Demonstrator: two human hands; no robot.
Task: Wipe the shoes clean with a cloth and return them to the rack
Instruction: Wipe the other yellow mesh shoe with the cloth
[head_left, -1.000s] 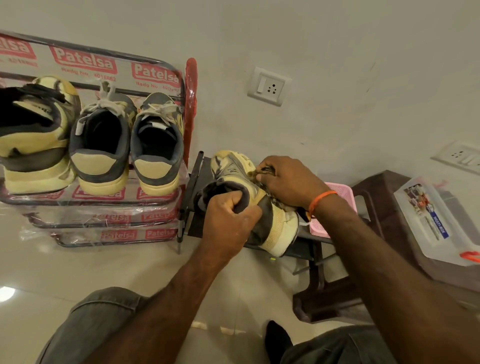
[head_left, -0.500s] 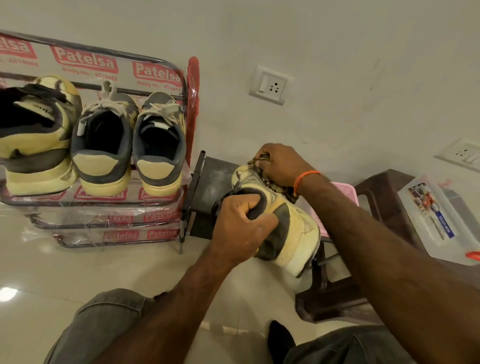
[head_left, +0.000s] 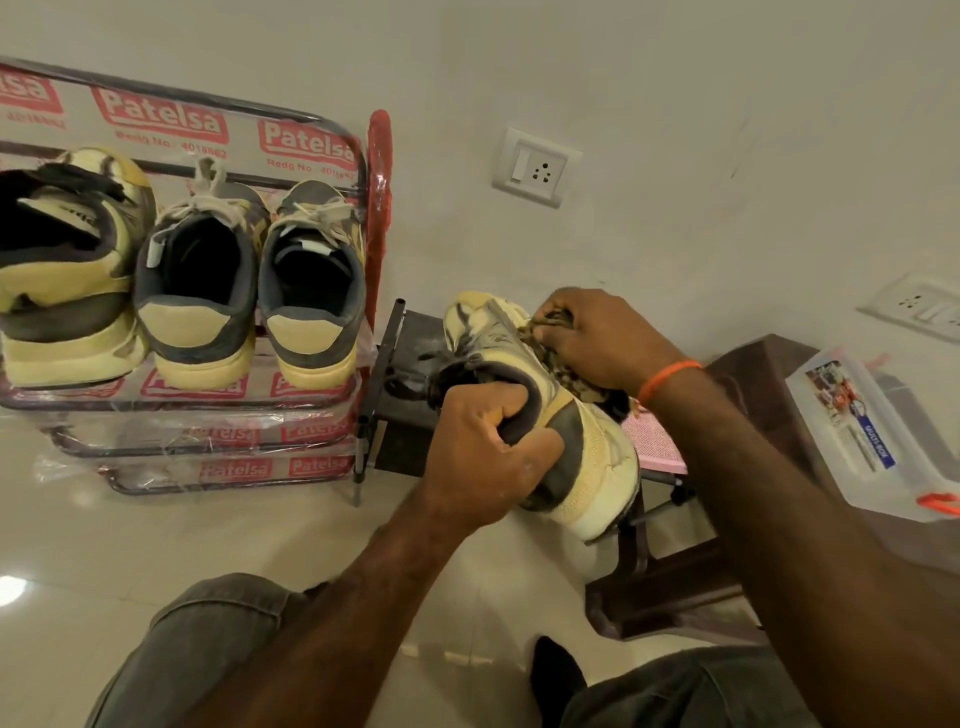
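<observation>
My left hand (head_left: 488, 447) grips the collar of a cream and grey sneaker (head_left: 587, 441), held in the air with its heel toward me and its toe toward the wall. My right hand (head_left: 602, 338) holds a dark patterned cloth (head_left: 563, 366) bunched against the shoe's right side, near the laces. Three more sneakers stand heels-out on the top shelf of the metal shoe rack (head_left: 322, 122) at the left: a large cream one (head_left: 67, 270) and a grey and cream pair (head_left: 197, 291) (head_left: 311, 280).
A small dark stool (head_left: 410, 364) stands under the held shoe, beside the rack. A pink object (head_left: 654, 441) lies behind it. A brown plastic stool (head_left: 675, 587) and a clear lidded box (head_left: 872, 431) sit at the right. Wall sockets (head_left: 535, 166) are above.
The shoe was lifted and turned, then drifted slightly left and down. My right hand slid the cloth from the shoe's top toward its toe, then back along its side.
</observation>
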